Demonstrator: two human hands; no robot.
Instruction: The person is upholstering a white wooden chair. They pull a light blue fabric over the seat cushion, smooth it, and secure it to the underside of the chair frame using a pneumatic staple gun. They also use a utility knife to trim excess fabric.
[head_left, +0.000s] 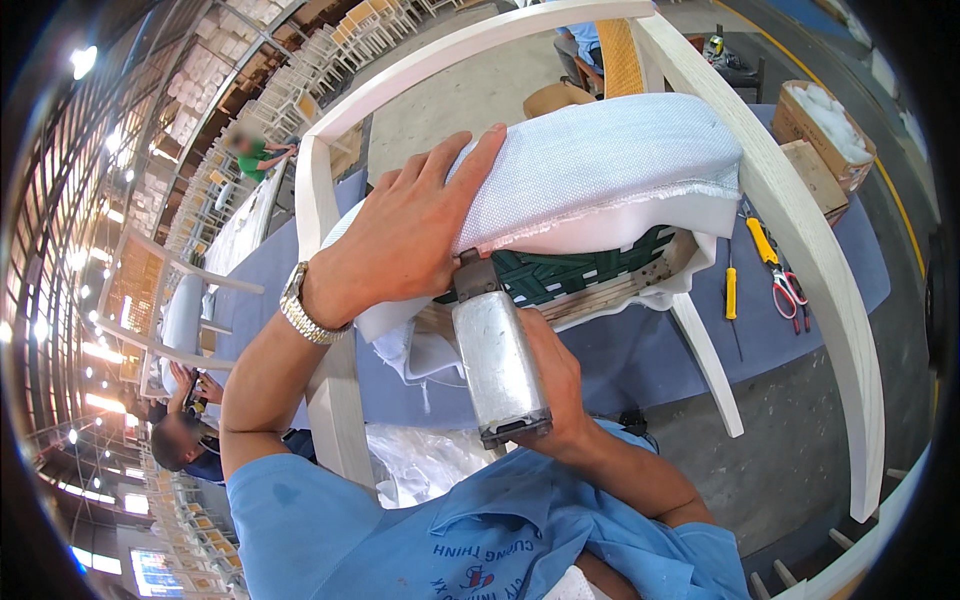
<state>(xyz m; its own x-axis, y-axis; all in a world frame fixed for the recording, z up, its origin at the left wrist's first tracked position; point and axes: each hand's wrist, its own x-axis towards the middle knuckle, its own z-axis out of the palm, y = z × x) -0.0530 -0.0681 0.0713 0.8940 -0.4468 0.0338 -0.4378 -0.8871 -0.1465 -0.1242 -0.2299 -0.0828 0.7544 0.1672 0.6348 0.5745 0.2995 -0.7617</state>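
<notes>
An unfinished pale wooden chair frame lies tipped before me, its padded seat covered in light blue-white woven fabric. My left hand, a metal watch at its wrist, lies over the seat's left part with fingers stretched flat on the fabric. My right hand is wrapped round a silver staple gun. The gun's nose meets the seat's underside edge beside my left hand, close to the frayed fabric border. Dark green webbing and white lining show under the seat. Part of the right-hand grip is hidden.
On the blue-grey covered table, right of the seat, lie a yellow screwdriver, a yellow-handled tool and red-handled scissors. Cardboard boxes stand farther right. Another chair and a co-worker are at left.
</notes>
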